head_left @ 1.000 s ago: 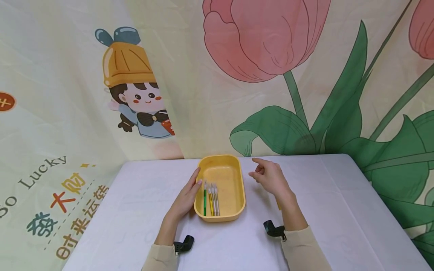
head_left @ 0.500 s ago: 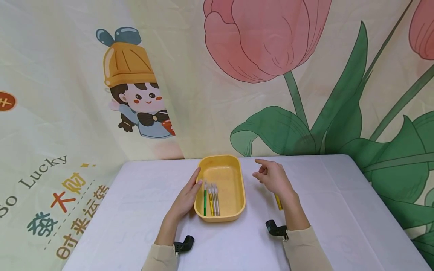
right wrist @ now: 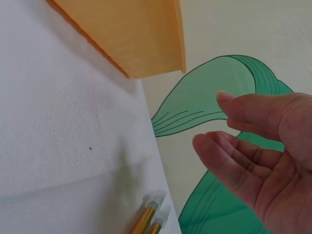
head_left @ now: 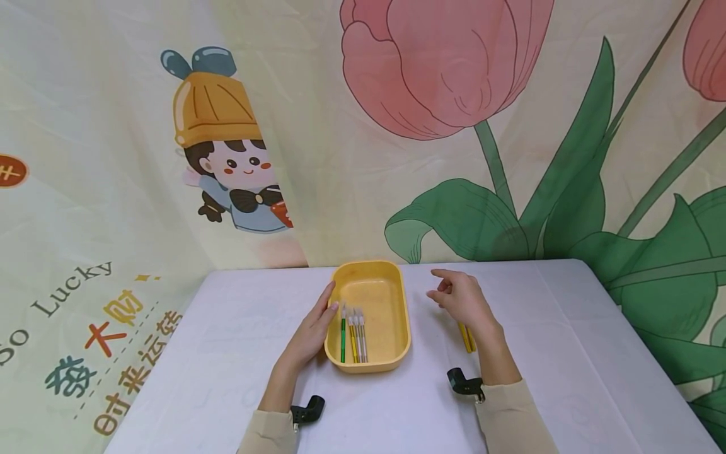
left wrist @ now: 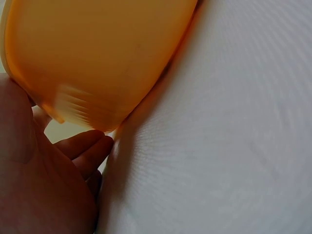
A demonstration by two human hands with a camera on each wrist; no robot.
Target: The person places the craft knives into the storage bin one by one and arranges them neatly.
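A yellow plastic tray (head_left: 387, 302) stands on the table, and my left hand (head_left: 311, 333) holds its left side, thumb over the rim and fingers along the outer wall. Inside it, at the lower left, a green pen (head_left: 343, 337) lies beside yellow and silvery pens (head_left: 358, 337), side by side with clear caps. To the right of the tray hovers my right hand (head_left: 462, 299), thumb and forefinger apart with nothing between them. Two yellow pens (head_left: 467, 338) lie on the cloth below it, partly hidden by the hand; their clear caps show in the right wrist view.
White cloth covers the table (head_left: 544, 328), whose back edge meets a printed wall hanging (head_left: 323, 157) with tulips and a cartoon figure. A black wrist camera (head_left: 465, 382) sits on the right wrist and another (head_left: 308, 410) on the left.
My right hand has drifted a little right and away from the tray, uncovering the two yellow pens on the cloth. The left hand and tray stay in place.
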